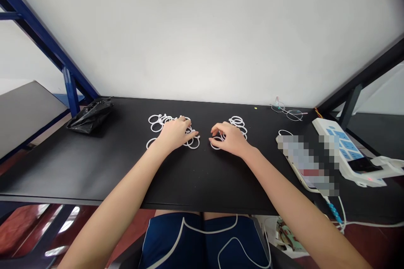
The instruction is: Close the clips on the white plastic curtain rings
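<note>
Two loose heaps of white plastic rings lie on a black table [94,164]. My left hand [175,133] rests palm down on the left heap [157,122], fingers stretched flat over the rings toward the middle. My right hand [229,138] sits at the near edge of the right heap [237,123], its fingers curled and pinching one white ring [215,144] against the table. Parts of both heaps are hidden under my hands.
A crumpled black plastic bag [90,117] lies at the back left. Glasses [288,111] lie at the back right. A white power strip [344,149], a phone and cables fill the right side. A white wall stands right behind the table.
</note>
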The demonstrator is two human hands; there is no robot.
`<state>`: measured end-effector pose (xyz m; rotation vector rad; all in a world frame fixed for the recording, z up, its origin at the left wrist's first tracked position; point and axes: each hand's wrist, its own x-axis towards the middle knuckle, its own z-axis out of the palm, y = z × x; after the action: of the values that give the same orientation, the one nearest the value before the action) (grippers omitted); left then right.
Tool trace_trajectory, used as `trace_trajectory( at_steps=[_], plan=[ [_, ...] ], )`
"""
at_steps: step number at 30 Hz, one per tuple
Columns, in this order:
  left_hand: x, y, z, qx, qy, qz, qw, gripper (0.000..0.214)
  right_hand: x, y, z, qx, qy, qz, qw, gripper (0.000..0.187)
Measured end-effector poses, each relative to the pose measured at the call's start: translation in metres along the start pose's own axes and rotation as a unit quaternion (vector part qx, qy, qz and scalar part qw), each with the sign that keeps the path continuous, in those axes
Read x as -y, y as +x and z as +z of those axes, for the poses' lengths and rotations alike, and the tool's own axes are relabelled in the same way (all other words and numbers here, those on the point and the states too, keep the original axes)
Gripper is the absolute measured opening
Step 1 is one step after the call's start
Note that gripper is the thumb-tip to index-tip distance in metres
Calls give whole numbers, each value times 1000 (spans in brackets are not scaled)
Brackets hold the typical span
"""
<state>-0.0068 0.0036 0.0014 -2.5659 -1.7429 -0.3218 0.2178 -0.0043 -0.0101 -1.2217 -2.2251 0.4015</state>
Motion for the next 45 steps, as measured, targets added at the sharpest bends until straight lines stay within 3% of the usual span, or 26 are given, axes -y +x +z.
trace_trajectory(
  at_steps=[9, 16, 22, 29, 32, 36, 45],
  plan=[
    [-5, 1, 0, -49, -22, -1, 999, 36, 6, 0, -3, 29, -69, -33, 997, 22],
    [-20, -3, -2, -96, -47, 72, 992, 23, 6, -1, 2, 34, -73, -31, 996, 26],
    [-28, -7, 1, -132, -89, 152, 975, 22, 6, 1, 2, -50, 0, -20, 999, 17],
    [-38, -11, 5, -117, -85, 182, 973, 20, -1, 4, 0, -189, 48, -45, 980, 13],
    [-41, -11, 6, -139, -87, 189, 968, 18, 0, 4, 2, -221, 64, -58, 972, 12],
    [-41, -12, 9, -171, -132, 201, 956, 17, 5, 3, 5, -233, 85, -72, 966, 13],
    [-43, -14, 18, -143, -178, 211, 950, 13, 5, 0, 10, -182, 122, -53, 974, 13]
  ],
)
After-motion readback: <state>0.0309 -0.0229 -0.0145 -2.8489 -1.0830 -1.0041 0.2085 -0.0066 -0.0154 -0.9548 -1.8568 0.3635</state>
